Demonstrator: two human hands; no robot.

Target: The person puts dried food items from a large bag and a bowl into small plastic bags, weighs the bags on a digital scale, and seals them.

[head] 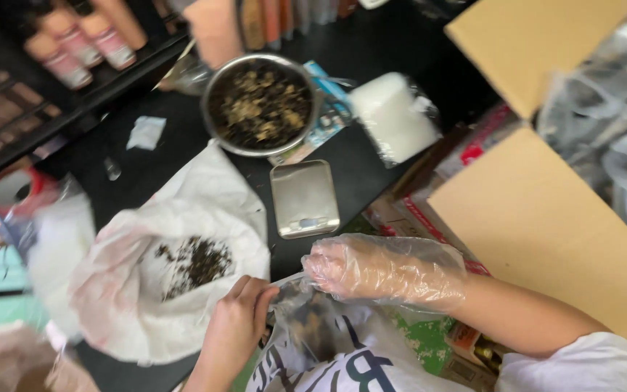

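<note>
My left hand (237,319), bare, pinches the left edge of a small clear plastic bag (306,319) with dark dried leaves inside. My right hand (371,268), in a loose clear plastic glove, grips the bag's top right edge. The bag hangs close to my chest, over my white shirt. Just left of it lies a large open white plastic bag (161,290) with a heap of dark dried leaves (197,263) in it.
A metal bowl (215,138) of dried leaves stands at the back. A small silver scale (304,197) lies on the black table before it. A white packet (393,116) lies to the right. An open cardboard box (546,210) with clear bags fills the right side.
</note>
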